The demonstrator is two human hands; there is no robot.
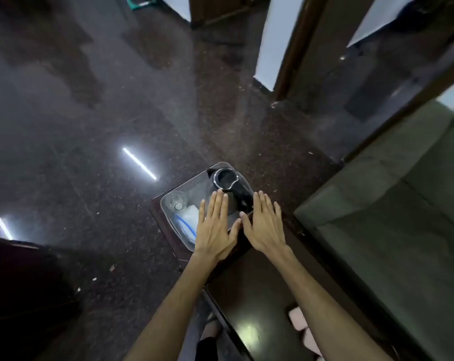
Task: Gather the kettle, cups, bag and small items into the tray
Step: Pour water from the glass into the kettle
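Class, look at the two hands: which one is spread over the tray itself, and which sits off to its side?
The left hand is over the tray, fingertips near the kettle. The right hand hovers beside the tray's edge.

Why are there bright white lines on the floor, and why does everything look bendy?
Head view: the white lines are ceiling lights mirrored in the shiny floor; another glare patch sits on the dark table; the wide-angle lens bends the edges, which also look blurred.

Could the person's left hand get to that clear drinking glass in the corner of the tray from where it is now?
Probably yes. The left hand is flat, open and empty over the clear plastic tray, and the clear drinking glass stands just to its left with nothing between them. The steel kettle with a black handle stands on the other side.
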